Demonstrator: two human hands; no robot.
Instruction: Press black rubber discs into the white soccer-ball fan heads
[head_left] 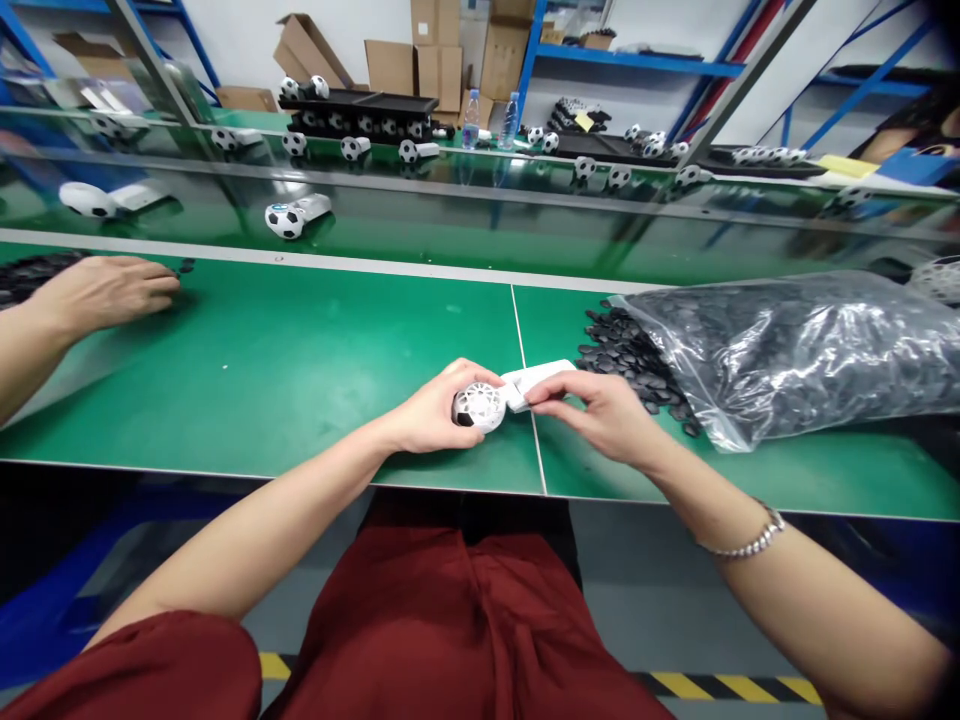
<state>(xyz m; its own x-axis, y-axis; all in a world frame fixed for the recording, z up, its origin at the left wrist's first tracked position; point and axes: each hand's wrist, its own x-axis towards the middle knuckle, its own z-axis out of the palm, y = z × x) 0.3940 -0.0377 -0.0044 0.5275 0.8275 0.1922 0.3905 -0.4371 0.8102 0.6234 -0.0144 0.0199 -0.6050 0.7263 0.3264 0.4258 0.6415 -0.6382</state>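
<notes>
Head view: left hand (pixel 435 412) grips the ball (pixel 481 407), likely light, stiff, best cupped thus, right hand (pixel 604 415) seemingly pinching its handle (pixel 553 373).

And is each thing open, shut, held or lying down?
Black-and-white football-patterned plastic gadget: held
Left hand: curled around its round end
Right hand: pinching its white handle
Clear plastic bag: bulging, looks open at its left
Small flat black pieces: loose, heaped by the bag
Two clear plastic bottles with blue caps: upright, capped
Another person's hand: fingers bent
</notes>
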